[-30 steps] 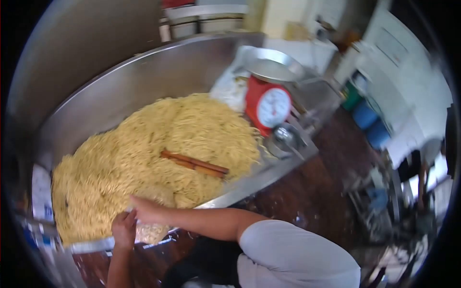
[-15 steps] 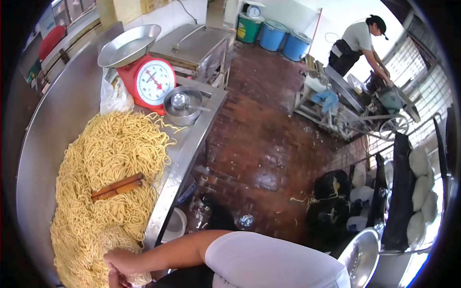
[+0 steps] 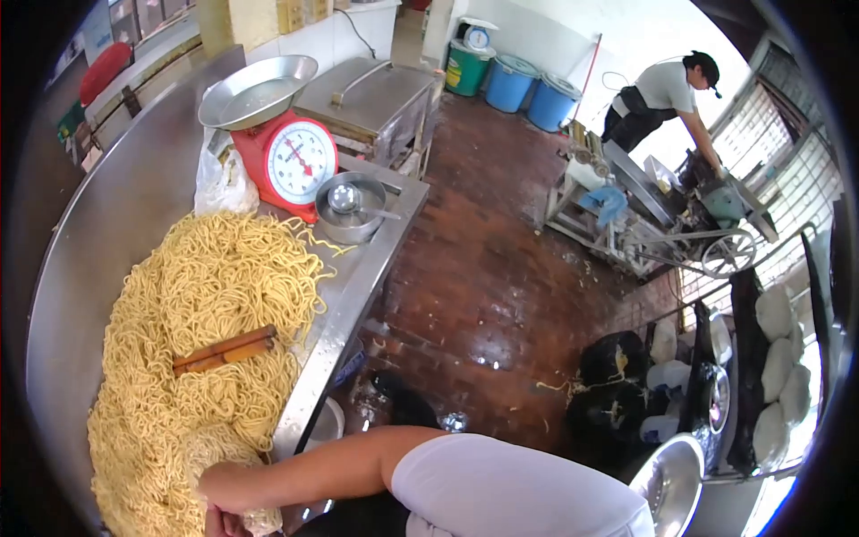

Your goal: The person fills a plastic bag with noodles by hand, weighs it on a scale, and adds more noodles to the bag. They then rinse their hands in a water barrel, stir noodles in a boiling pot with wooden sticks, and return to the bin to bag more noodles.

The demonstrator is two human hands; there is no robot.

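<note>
A clear plastic bag of noodles (image 3: 219,447) lies at the near end of a large heap of yellow noodles (image 3: 188,295). My right hand (image 3: 225,488) is closed at the bag's gathered end. Just below it, my left hand (image 3: 219,523) is bent in close, its fingers curled at the same end and partly cut off by the frame's lower edge. Two brown wooden sticks (image 3: 224,351) rest side by side on the heap.
A red dial scale (image 3: 300,161) with a metal pan stands behind the noodles, beside a steel bowl (image 3: 351,224) holding a ladle. The metal table's raised edge (image 3: 358,295) runs along the right. Another person (image 3: 658,94) bends over a machine at the back right.
The view has shifted slightly. Both my hands stay at the bag, the left fingers a little differently bent. The other person's arms have moved slightly at the machine.
</note>
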